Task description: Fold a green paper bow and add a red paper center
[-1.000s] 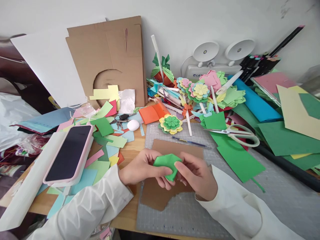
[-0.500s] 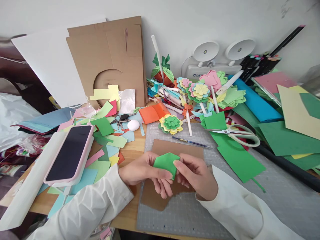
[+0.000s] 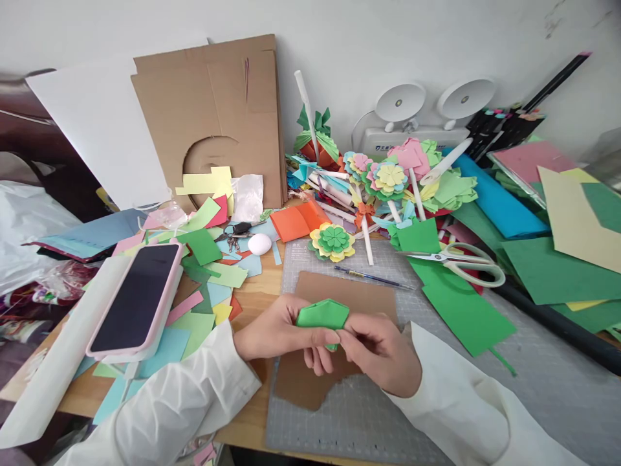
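A small folded piece of green paper (image 3: 322, 314) is held between both hands just above a brown cardboard sheet (image 3: 359, 296) on the grey cutting mat (image 3: 533, 382). My left hand (image 3: 276, 330) grips its left side, thumb laid over the lower edge and fingers curled beneath. My right hand (image 3: 383, 346) pinches its right end with thumb and forefinger. Both sleeves are white.
A phone in a pink case (image 3: 138, 299) lies on paper scraps at the left. Scissors (image 3: 460, 262) and a pen (image 3: 371, 277) lie beyond the cardboard sheet. Paper flowers (image 3: 332, 241), coloured sheets (image 3: 548, 272) and a big cardboard panel (image 3: 213, 123) crowd the back.
The green piece has been turned and tipped flatter, so its folded top edge faces up. My fingers have shifted around it. Nothing else on the desk has moved.
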A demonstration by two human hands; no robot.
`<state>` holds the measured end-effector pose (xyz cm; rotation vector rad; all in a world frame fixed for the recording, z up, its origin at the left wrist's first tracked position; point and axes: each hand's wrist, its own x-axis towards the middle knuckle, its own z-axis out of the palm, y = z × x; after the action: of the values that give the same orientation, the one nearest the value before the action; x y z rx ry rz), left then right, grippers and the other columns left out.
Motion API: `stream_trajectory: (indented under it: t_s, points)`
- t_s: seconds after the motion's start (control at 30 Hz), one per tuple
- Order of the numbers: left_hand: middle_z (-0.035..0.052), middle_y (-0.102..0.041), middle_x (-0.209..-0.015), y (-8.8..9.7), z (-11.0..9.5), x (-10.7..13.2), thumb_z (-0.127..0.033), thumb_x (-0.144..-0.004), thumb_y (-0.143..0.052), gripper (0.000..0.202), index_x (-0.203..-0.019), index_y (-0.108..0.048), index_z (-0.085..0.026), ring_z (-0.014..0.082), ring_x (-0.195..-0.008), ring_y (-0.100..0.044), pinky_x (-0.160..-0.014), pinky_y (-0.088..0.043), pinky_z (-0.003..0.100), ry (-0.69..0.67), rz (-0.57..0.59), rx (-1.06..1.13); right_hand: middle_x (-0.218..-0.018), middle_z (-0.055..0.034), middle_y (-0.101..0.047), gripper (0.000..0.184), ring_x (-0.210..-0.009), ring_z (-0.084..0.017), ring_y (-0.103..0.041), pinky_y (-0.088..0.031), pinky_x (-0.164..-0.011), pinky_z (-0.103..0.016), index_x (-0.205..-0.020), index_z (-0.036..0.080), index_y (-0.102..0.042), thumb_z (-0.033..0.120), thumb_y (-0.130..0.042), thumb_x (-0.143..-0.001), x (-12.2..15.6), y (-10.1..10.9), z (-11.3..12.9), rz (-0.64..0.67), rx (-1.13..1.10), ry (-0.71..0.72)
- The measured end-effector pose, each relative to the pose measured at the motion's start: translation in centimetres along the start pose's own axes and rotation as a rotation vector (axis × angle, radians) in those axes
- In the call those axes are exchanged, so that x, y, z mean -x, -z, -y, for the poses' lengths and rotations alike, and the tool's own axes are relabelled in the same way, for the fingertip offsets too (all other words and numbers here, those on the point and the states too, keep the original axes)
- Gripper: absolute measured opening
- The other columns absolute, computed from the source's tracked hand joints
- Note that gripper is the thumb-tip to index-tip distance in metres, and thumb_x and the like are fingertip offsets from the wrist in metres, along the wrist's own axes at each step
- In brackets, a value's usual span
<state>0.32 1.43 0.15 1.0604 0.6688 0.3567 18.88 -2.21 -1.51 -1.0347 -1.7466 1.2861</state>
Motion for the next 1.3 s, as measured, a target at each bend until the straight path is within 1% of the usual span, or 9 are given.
stream_trajectory:
  t_s: [0.1,0.2,0.3,0.47,0.7,0.83,0.97,1.1,1.3]
  points:
    - [0.0054,-0.07,-0.059,0.0,0.1,0.3,-0.035,-0.075,-0.071,0.027,-0.067,-0.065,-0.01,0.0102,-0.047,-0.063,-0.044,-0.047,0.016,-0.008,-0.064,-0.08,-0.048,0.0061,-0.033,0.038,-0.043,-0.008,-0.03,-0.023,-0.043,-0.024,-0.057,0.02,-0.037,0.027,-0.04,-0.094,0.2,0.2,-0.3,-0.1,0.03,0.065]
    - [0.005,-0.069,-0.058,0.0,0.3,0.5,-0.03,-0.077,-0.069,0.024,-0.063,-0.065,-0.01,0.0082,-0.044,-0.059,-0.045,-0.047,0.016,-0.05,-0.102,-0.212,-0.055,0.0049,-0.038,0.03,-0.048,-0.01,-0.037,-0.029,-0.048,-0.025,-0.067,0.021,-0.043,0.023,-0.036,-0.096,0.3,0.3,-0.6,-0.209,-0.009,0.194]
    - [0.0053,-0.068,-0.057,0.1,0.5,0.4,-0.026,-0.079,-0.065,0.024,-0.062,-0.065,-0.01,0.0078,-0.045,-0.057,-0.045,-0.046,0.016,-0.127,-0.112,-0.329,-0.068,0.0009,-0.047,0.021,-0.06,-0.013,-0.047,-0.037,-0.055,-0.027,-0.085,0.022,-0.05,0.014,-0.033,-0.095,0.3,0.2,-0.7,-0.238,0.018,0.32]
    - [0.0045,-0.066,-0.055,0.5,0.8,0.2,-0.022,-0.081,-0.06,0.023,-0.062,-0.065,-0.01,0.0084,-0.047,-0.055,-0.046,-0.041,0.016,-0.278,-0.074,-0.513,-0.098,-0.0069,-0.053,0.031,-0.088,-0.021,-0.054,-0.047,-0.071,-0.033,-0.111,0.023,-0.049,0.009,-0.054,-0.084,0.2,0.1,-0.4,-0.227,0.251,0.447]
    - [0.0099,-0.069,-0.064,0.6,1.1,0.3,-0.034,-0.09,-0.049,0.036,-0.074,-0.068,-0.009,0.0118,-0.054,-0.06,-0.052,-0.046,0.02,-0.366,0.017,-0.619,-0.095,-0.0056,-0.053,0.025,-0.082,-0.018,-0.056,-0.051,-0.064,-0.029,-0.106,0.024,-0.055,0.01,-0.056,-0.085,-0.1,0.0,-0.5,-0.229,0.292,0.398]
    - [0.0135,-0.07,-0.07,0.7,1.0,0.3,-0.035,-0.097,-0.028,0.051,-0.08,-0.067,-0.007,0.0138,-0.058,-0.063,-0.058,-0.051,0.022,-0.451,0.065,-0.613,-0.094,-0.0058,-0.054,0.025,-0.086,-0.019,-0.056,-0.051,-0.069,-0.031,-0.105,0.022,-0.059,0.009,-0.057,-0.084,-0.1,0.0,-0.4,-0.264,0.323,0.447]
    - [0.0136,-0.07,-0.066,0.6,1.1,0.3,-0.033,-0.098,-0.023,0.054,-0.077,-0.066,-0.008,0.0138,-0.055,-0.063,-0.056,-0.051,0.022,-0.505,0.062,-0.662,-0.095,-0.0066,-0.054,0.027,-0.087,-0.019,-0.057,-0.052,-0.072,-0.032,-0.108,0.02,-0.06,0.008,-0.056,-0.084,0.0,-0.2,-0.1,-0.24,0.29,0.451]
    - [0.012,-0.07,-0.065,0.5,1.3,0.4,-0.033,-0.098,-0.022,0.055,-0.077,-0.066,-0.009,0.0131,-0.053,-0.063,-0.055,-0.051,0.021,-0.514,0.058,-0.686,-0.097,-0.0059,-0.051,0.028,-0.085,-0.018,-0.06,-0.055,-0.066,-0.03,-0.105,0.022,-0.061,0.006,-0.055,-0.084,0.0,-0.6,0.0,-0.227,0.141,0.384]
    - [0.0121,-0.069,-0.062,0.5,1.4,0.3,-0.035,-0.098,-0.022,0.058,-0.075,-0.068,-0.008,0.0134,-0.053,-0.063,-0.055,-0.051,0.022,-0.522,0.053,-0.699,-0.099,-0.0019,-0.042,0.03,-0.066,-0.009,-0.064,-0.058,-0.054,-0.025,-0.099,0.026,-0.061,0.002,-0.047,-0.088,0.0,-1.3,-0.1,-0.091,-0.238,0.317]
